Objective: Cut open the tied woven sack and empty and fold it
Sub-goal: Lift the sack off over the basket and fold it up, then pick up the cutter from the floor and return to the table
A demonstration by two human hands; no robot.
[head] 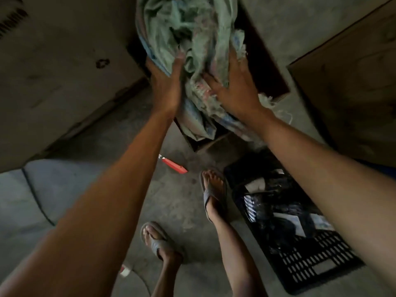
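Observation:
A crumpled pale-green woven sack (188, 37) with frayed edges and faded print lies bunched in an open cardboard box (270, 82) at the top centre. My left hand (166, 82) presses against the sack's left side, fingers curled on the fabric. On the sack's right side my right hand (233, 86) lies flat with its fingers spread. A red-handled cutter (172, 165) lies on the concrete floor below the box, apart from both hands.
A black plastic crate (310, 269) with dark wrapped items stands at the lower right. Large cardboard sheets or boxes lie at the left (53, 71) and right (353, 82). My two feet in sandals stand on the floor near the crate.

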